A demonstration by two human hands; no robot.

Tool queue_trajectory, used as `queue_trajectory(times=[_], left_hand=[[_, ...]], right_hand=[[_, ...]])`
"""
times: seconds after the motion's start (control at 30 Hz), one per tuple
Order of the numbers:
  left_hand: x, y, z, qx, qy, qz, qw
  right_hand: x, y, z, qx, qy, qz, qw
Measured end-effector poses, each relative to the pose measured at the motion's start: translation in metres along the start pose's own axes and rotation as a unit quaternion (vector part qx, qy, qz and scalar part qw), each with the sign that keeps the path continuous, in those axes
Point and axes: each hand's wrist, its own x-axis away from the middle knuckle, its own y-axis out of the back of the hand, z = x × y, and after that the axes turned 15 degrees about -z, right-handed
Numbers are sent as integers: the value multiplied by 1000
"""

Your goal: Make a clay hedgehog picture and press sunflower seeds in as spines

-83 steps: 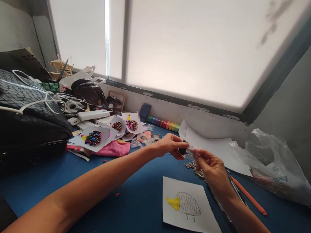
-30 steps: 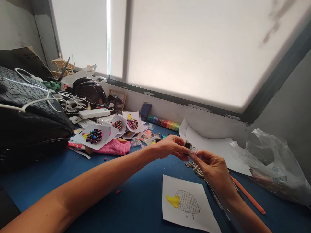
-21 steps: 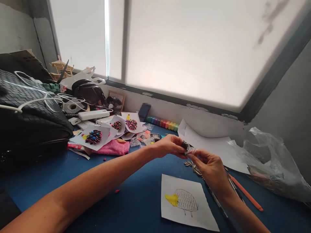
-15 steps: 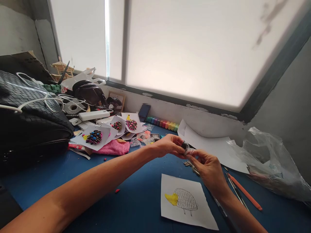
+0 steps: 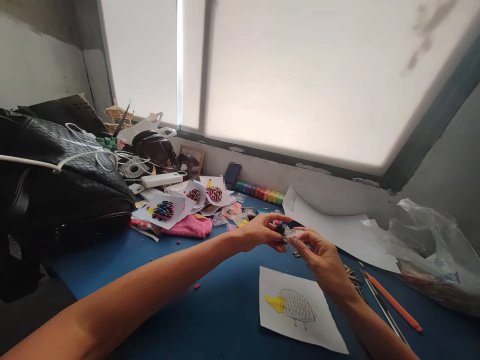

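Left of the left hand [image 5: 258,234], studded cards [image 5: 163,210] looked finished. That hand pinched a black lump [image 5: 279,228]; below it, the drawing [image 5: 299,305] had its head yellow, its body uncoloured. Touching the lump, a clear wrapper [image 5: 288,233] was gripped by the right hand [image 5: 318,254], seeds [image 5: 351,279] loose beside its wrist.

A small, crumpled clear plastic bag [image 5: 291,234], shiny and wrinkled, is held up above the blue table [image 5: 225,320] between the left hand [image 5: 261,232] and the right hand [image 5: 318,254], with a black lump [image 5: 280,228], partly hidden from view, showing at its end in the left hand's grip.
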Motion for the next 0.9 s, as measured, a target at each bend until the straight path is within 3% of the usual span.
queue_trajectory(times=[0.2,0.53,0.9], left_hand=[[5,2,0,7,1,-9,1000],[7,10,5,-3,12,-23,1000],[3,6,14,-15,16,-35,999]], right_hand=[[2,-3,2,-31,-6,5,999],[4,-2,0,-47,-32,88,994],[6,-4,-12,-11,-9,101,995]])
